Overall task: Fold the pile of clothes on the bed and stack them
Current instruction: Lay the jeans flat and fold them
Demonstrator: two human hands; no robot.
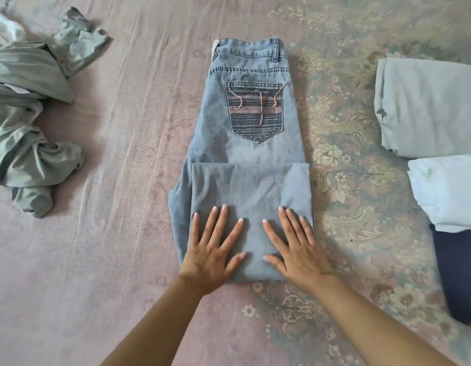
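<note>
Straight, spread fingers (224, 215) of the left hand (212, 249) and the right hand (295, 247) press flat on the doubled-over leg end of light blue jeans (250, 154), gripping nothing. The jeans lie in the middle of the bed (110, 154), their long axis running directly away from the person, waistband and embroidered back pocket (255, 112) at the far end. Both hands sit equally near the fold. A crumpled grey-green pile (25, 114) lies well apart to the left; folded clothes (435, 107) lie to the right.
</note>
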